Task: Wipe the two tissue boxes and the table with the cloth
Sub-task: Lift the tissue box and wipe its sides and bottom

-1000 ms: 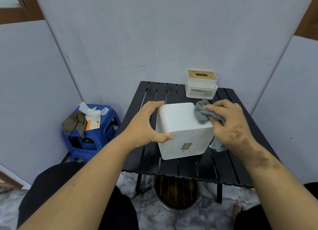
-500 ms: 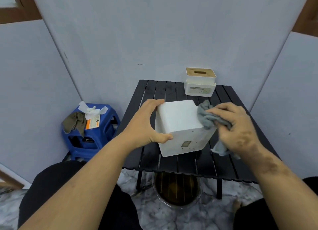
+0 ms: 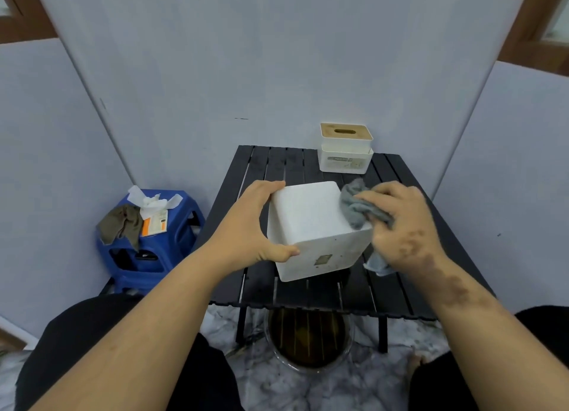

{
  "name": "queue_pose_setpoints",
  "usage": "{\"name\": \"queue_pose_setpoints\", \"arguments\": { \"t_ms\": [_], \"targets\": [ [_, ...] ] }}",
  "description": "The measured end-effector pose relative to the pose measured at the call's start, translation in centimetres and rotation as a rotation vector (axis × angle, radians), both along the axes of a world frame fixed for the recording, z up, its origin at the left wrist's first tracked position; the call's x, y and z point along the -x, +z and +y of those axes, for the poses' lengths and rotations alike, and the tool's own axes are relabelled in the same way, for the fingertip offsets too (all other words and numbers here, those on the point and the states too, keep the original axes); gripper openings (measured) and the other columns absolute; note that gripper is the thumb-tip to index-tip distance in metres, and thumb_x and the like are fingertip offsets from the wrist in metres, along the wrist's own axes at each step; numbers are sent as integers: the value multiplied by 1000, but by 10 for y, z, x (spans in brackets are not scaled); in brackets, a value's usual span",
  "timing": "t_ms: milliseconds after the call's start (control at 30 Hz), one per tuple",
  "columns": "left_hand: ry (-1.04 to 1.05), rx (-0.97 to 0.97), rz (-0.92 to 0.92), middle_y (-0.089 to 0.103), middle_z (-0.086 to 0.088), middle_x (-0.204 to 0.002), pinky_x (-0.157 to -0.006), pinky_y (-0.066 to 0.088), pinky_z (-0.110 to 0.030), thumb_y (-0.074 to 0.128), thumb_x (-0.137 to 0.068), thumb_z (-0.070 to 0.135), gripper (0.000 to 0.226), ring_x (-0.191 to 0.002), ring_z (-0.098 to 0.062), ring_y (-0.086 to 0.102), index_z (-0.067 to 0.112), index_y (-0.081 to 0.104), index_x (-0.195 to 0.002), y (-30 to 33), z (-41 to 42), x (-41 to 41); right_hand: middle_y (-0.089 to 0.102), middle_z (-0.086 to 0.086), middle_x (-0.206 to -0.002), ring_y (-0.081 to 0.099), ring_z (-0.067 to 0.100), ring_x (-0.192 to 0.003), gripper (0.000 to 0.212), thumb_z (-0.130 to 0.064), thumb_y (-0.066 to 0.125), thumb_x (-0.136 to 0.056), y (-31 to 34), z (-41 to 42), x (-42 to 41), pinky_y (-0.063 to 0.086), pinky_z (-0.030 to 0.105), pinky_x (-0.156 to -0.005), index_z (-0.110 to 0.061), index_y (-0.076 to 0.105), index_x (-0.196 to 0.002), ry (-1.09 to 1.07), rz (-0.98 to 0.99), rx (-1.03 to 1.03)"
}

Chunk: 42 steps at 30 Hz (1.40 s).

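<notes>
A plain white tissue box (image 3: pixel 311 223) is tilted above the black slatted table (image 3: pixel 268 167), a small label on its near face. My left hand (image 3: pixel 246 226) grips its left side, thumb on the near face and fingers over the far edge. My right hand (image 3: pixel 403 223) grips a bunched grey cloth (image 3: pixel 357 207) and presses it on the box's right top edge; a tail of cloth hangs below the hand. A second white tissue box (image 3: pixel 345 152) with a wooden slotted lid stands at the table's far right.
A blue plastic stool (image 3: pixel 154 247) at the left carries a brown rag, crumpled tissue and an orange packet. A round basin (image 3: pixel 311 343) of dark liquid sits on the marble floor under the table's near edge. Grey panels close in on three sides.
The cloth in my right hand has slid back and forth along the box's right top edge. The box has turned slightly in my left hand.
</notes>
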<state>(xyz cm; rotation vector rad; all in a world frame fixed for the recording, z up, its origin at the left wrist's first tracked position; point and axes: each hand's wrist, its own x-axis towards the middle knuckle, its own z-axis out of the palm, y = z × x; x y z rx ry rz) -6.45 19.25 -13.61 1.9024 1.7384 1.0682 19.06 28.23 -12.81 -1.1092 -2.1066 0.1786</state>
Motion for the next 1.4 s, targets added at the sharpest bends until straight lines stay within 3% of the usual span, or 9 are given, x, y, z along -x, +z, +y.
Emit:
{"name": "queue_pose_setpoints", "arguments": {
  "t_ms": [100, 200, 400, 500, 633, 733, 867, 1000, 1400],
  "targets": [
    [-21, -20, -14, 47, 21, -136, -108, 40, -20, 95, -57, 39, 102, -129, 2, 47, 30, 45, -146, 2, -1, -4, 64, -5, -103, 50, 28, -88, 41, -20, 56, -70, 10, -33, 50, 48, 42, -68, -30, 73, -106, 104, -127, -96],
    [-33, -39, -52, 51, 19, -133, -103, 43, -13, 93, -57, 33, 94, -126, 0, 52, 32, 49, -140, 2, -2, -5, 64, -6, -102, 48, 26, -86, 46, -36, 43, -70, 16, -43, 79, 46, 42, -67, -34, 72, -107, 234, -180, -111],
    [-4, -27, 12, 42, 23, -137, -98, 29, -1, 97, -62, 31, 105, -128, 14, 38, 29, 41, -150, -1, -2, -3, 59, -13, -119, 44, 23, -108, 36, -16, 59, -92, 18, 23, 31, 44, 46, -97, -36, 67, -120, -26, -24, 137],
    [-12, -17, 35, 42, 24, -135, -102, 32, -9, 94, -58, 39, 105, -128, 10, 40, 30, 40, -148, 1, -1, -5, 60, -8, -123, 47, 28, -106, 37, -15, 58, -90, 24, 6, 49, 46, 47, -91, -32, 66, -121, -81, -136, 86],
    [-19, -47, 17, 48, 18, -134, -104, 39, -13, 98, -59, 31, 101, -127, 1, 48, 26, 45, -145, 3, -2, -7, 65, -3, -105, 52, 29, -88, 46, -20, 59, -69, 16, -38, 79, 49, 46, -69, -26, 70, -113, 111, -164, -118],
    [-21, -26, 46, 45, 20, -136, -105, 37, -14, 97, -60, 30, 104, -129, 3, 45, 28, 43, -148, 3, -3, -7, 59, -12, -118, 46, 22, -102, 43, -18, 58, -88, 14, -12, 53, 47, 45, -86, -38, 62, -126, 59, -145, 1],
    [-10, 5, 83, 41, 21, -139, -111, 38, -28, 95, -61, 34, 105, -131, -4, 44, 30, 39, -150, 5, -4, -8, 63, -5, -117, 53, 20, -107, 36, -18, 61, -94, 6, 20, 6, 45, 37, -100, -28, 64, -128, -61, 65, 134],
    [-3, 31, 131, 41, 21, -142, -115, 42, -41, 92, -58, 43, 107, -133, -9, 45, 32, 37, -150, 8, -7, -10, 65, -4, -115, 59, 5, -105, 32, -8, 61, -95, -13, 0, -11, 42, 7, -94, -15, 66, -125, 34, 400, 226],
    [-7, 83, 259, 35, 23, -145, -111, 37, -30, 92, -67, 40, 108, -132, -3, 40, 32, 29, -154, 20, -10, -13, 68, -2, -115, 63, 8, -111, 33, 5, 61, -91, -44, -24, -36, 48, 19, -98, -10, 69, -120, 182, 548, 196]
  ]
}}
